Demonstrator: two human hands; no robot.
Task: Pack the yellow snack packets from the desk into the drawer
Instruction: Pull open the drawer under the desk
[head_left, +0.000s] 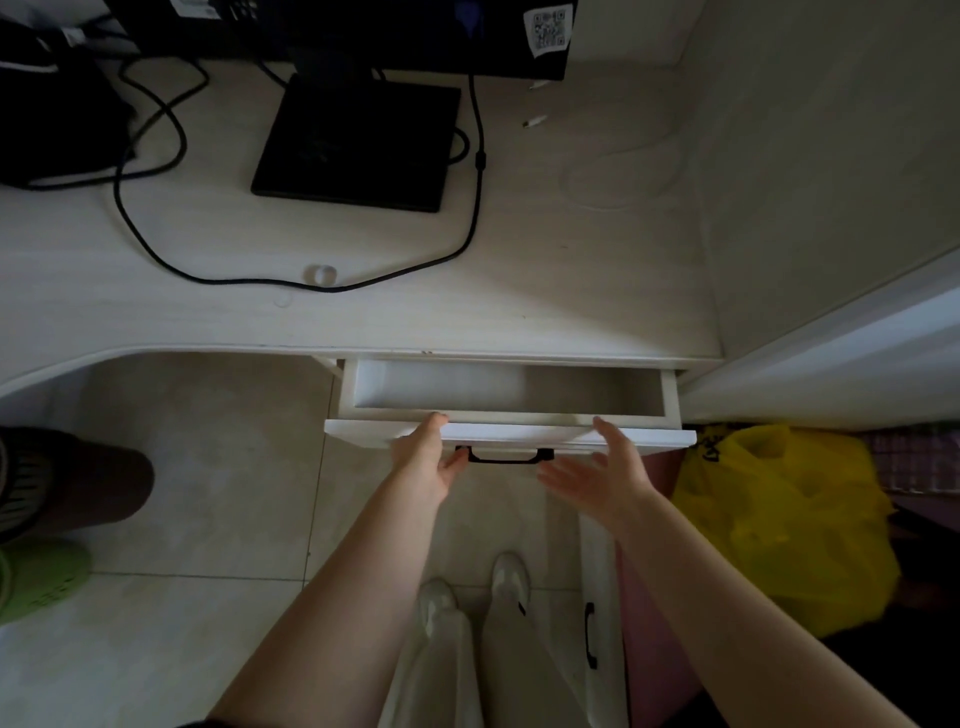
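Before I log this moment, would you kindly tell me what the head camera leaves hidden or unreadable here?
- Back of the drawer: hidden under the desk edge, so its contents there cannot be seen in the head view.
- Left hand fingers: tucked behind the drawer front near the handle; grip unclear.
- Yellow bag contents: opaque and dim.
- Monitor: cut off by the top edge.
- Snack packets: none visible anywhere.

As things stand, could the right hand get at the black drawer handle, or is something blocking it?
Probably yes. The right hand hovers open just right of the black handle, with nothing between them. The left hand is at the handle's left end on the drawer front, leaving the right end free.
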